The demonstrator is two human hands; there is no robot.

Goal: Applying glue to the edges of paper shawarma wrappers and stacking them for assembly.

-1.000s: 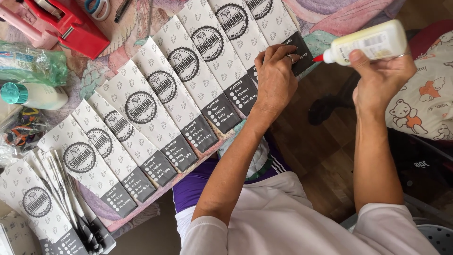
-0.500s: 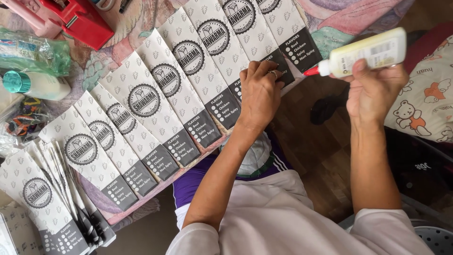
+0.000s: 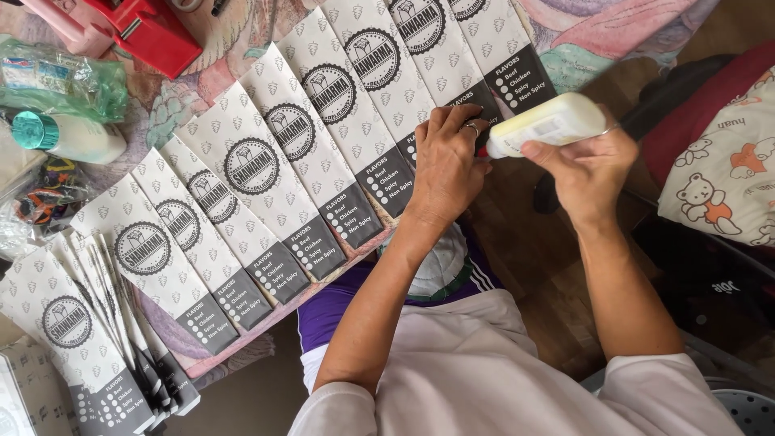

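Spread over a floral-cloth surface, paper sleeves lie in an overlapping diagonal row, white with a round dark emblem and a dark band at the near end. I count about nine laid flat, plus a loose fanned stack at the near left whose number I cannot tell.

My left hand presses flat, fingers spread, on the dark end of one sleeve at the surface's edge. My right hand is wrapped around one pale glue bottle, tipped sideways with its nozzle just beside the left fingers.

I judge glue could smear onto my fingers or the neighbouring sleeve, since the overlap is tight, and too hard a squeeze would flood the band. One red tool and one teal-capped bottle sit well apart.
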